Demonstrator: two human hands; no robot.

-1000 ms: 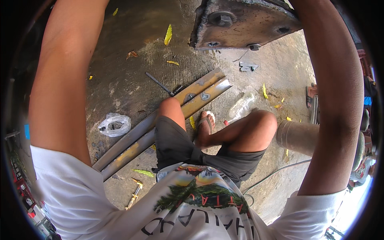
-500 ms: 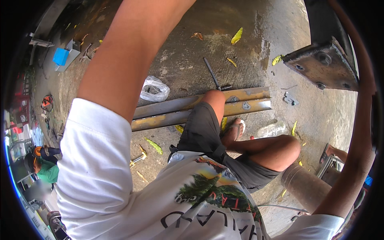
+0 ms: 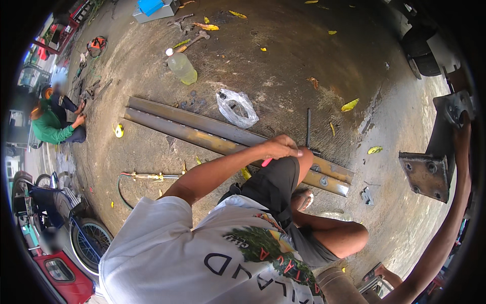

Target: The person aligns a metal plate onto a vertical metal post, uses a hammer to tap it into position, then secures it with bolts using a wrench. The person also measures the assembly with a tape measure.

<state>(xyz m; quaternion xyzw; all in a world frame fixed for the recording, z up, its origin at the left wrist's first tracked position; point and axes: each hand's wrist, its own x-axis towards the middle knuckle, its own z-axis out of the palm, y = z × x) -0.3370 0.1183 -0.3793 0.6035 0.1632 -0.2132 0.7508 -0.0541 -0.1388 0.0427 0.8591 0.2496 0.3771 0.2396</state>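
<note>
My right hand is at the bracket, likely heavy, stiff, best held by its post; my left hand is by my knee. I cannot tell whether either grips.

bracket plate: rust-brown | steel bars: grey, yellow-brown patches | bag: whitish | shorts: charcoal

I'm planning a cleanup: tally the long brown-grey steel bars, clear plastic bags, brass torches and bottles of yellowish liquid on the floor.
Long brown-grey steel bars: 2
Clear plastic bag: 1
Brass torch: 1
Bottle of yellowish liquid: 1
Total: 5
</note>
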